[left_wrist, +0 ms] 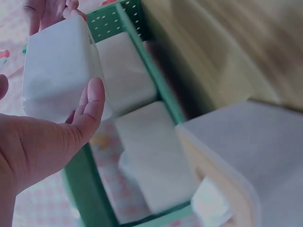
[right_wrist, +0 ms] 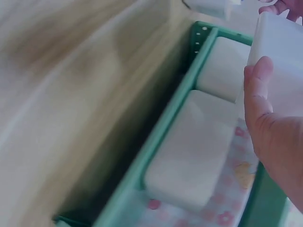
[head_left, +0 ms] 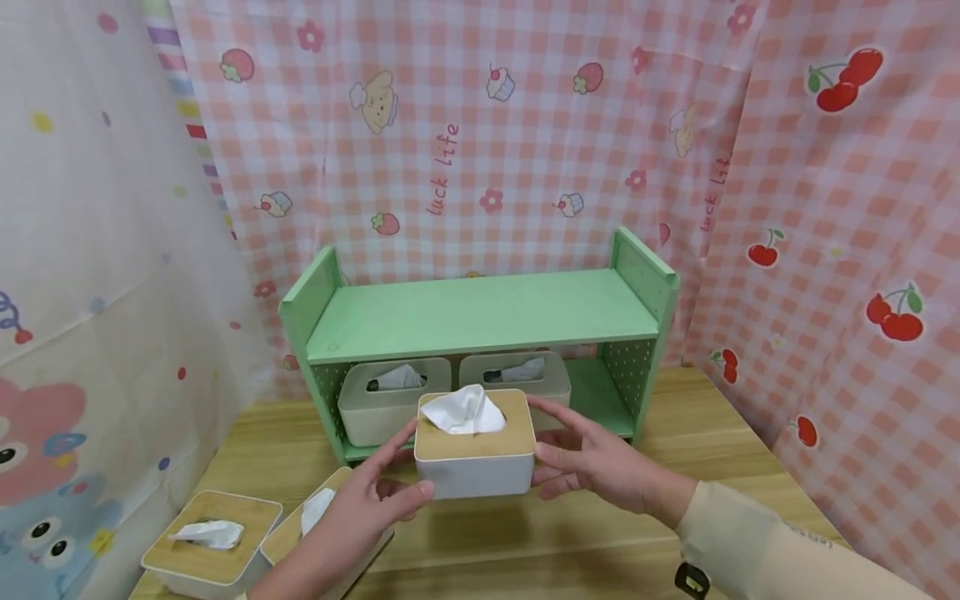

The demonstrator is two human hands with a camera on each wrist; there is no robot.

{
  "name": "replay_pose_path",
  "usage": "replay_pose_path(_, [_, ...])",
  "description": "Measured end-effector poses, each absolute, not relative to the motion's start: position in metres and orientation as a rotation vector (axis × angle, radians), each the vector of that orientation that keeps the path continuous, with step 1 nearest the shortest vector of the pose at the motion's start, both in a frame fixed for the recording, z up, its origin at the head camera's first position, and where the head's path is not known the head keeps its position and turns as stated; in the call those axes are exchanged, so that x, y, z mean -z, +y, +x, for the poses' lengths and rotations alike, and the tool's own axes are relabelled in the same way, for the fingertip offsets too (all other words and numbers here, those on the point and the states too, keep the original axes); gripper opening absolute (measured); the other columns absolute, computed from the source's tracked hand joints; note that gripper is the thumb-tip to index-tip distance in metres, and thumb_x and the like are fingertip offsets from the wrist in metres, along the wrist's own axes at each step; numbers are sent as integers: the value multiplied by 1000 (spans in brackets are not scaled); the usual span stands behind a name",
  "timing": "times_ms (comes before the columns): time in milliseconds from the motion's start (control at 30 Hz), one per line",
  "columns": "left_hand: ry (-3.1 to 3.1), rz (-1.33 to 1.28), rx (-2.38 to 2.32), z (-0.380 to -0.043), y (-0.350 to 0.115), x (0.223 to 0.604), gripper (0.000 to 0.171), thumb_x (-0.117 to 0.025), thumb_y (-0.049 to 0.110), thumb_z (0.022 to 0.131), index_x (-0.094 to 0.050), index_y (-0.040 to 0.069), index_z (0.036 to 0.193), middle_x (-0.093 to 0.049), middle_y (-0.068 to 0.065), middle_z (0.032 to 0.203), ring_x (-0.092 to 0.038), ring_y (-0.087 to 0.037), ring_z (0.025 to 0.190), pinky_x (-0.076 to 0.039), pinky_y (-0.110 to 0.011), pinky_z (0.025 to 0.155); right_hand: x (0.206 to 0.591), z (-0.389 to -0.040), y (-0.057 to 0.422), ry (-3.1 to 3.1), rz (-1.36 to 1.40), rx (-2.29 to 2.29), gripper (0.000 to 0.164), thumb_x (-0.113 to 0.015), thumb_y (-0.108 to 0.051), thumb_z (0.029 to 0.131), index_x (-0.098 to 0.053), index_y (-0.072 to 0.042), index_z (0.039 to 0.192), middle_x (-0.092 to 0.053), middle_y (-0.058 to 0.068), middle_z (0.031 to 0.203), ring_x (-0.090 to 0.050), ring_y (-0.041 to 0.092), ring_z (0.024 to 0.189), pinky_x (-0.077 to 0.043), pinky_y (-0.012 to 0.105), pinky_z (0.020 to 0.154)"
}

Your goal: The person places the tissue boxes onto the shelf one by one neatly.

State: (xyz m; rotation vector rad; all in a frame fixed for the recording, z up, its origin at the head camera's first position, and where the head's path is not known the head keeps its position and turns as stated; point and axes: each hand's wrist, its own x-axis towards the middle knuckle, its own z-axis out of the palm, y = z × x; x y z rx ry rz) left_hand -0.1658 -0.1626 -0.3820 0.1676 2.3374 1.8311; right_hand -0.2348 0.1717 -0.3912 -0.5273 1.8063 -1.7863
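Note:
Between both hands, a white tissue box (head_left: 475, 477) with a wood-coloured lid is held up in front of the green shelf unit (head_left: 480, 312). A white tissue sticks out of its top slot. My left hand (head_left: 367, 500) grips the left side, thumb near the front corner and fingers behind. On the opposite side, my right hand (head_left: 600, 462) grips with thumb and fingers. Two pale tissue boxes, the left one (head_left: 375, 425) and the right one (head_left: 557, 382), stand side by side on the lower shelf; the held box partly hides the right one.
Two more wood-lidded tissue boxes stand on the wooden table (head_left: 660, 517) at the left: an outer one (head_left: 217, 510) and an inner one (head_left: 285, 540) partly behind my left forearm. A pink checked curtain (head_left: 465, 167) hangs behind the shelf unit.

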Motion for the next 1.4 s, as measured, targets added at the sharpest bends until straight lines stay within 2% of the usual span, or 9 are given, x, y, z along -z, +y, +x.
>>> replay_pose_path(133, [2363,224,-1858,-163,-170,363,82,-76,25,99,-33,31,169,-46,-23,162,-69,-23,111,-60,-36,87,369,-236,164,1844,-540,1771,78,-64,-28,109,-18,-33,172,-36,32,165,-73,34,117,-63,46,95])
replay_pose_path(333, [2400,315,-1848,-162,-180,335,82,-72,23,102,-27,32,171,-42,-24,164,-70,-24,111,-61,-33,89,340,-240,152,1853,-569,1795,77,-66,-26,108,-21,-37,171,-37,30,164,-73,33,115,-64,44,93])
replay_pose_path(500, [2484,350,-1806,-165,-185,314,82,-70,26,103,-25,34,171,-43,-19,163,-68,-23,110,-61,-32,88,322,-247,143,1903,-602,1790,77,-66,-29,108,-22,-39,170,-38,26,165,-73,33,117,-64,45,94])
replay_pose_path(700, [2539,351,-1786,-178,-190,295,83,-69,29,104,-21,32,172,-42,-19,163,-67,-23,112,-60,-34,89,303,-261,134,1952,-636,1766,77,-65,-31,109,-20,-40,171,-37,24,168,-74,31,116,-64,46,96])
replay_pose_path(1000, [2554,320,-1744,-193,-198,271,84,-67,36,105,-16,40,172,-36,-21,167,-65,-29,112,-58,-35,92,280,-275,122,1973,-639,1764,74,-64,-33,109,-22,-48,168,-38,19,167,-72,33,119,-63,44,96])
replay_pose_path(1100, [2556,330,-1731,-199,-200,265,83,-65,39,106,-14,42,172,-34,-21,168,-64,-36,122,-58,-36,93,275,-278,118,1990,-641,1774,74,-65,-34,108,-23,-49,168,-39,19,166,-71,35,119,-64,44,95])
replay_pose_path(1167, [2545,326,-1736,-203,-202,263,83,-64,41,106,-12,42,172,-31,-21,169,-61,-40,132,-58,-35,94,273,-280,113,2016,-636,1767,73,-65,-36,108,-24,-50,167,-40,17,165,-72,34,118,-64,45,94])
replay_pose_path(1267, [2534,293,-1751,-210,-203,262,85,-64,42,106,-10,41,172,-28,-23,170,-56,-44,137,-59,-34,94,271,-285,105,2063,-628,1744,72,-66,-39,107,-26,-52,166,-44,15,164,-73,32,117,-64,45,94])
replay_pose_path(1400, [2524,242,-1776,-220,-205,261,85,-62,44,106,-10,41,172,-30,-22,168,-57,-37,124,-58,-34,92,269,-292,95,2112,-611,1722,71,-66,-42,107,-27,-53,165,-46,13,163,-74,31,116,-65,45,93])
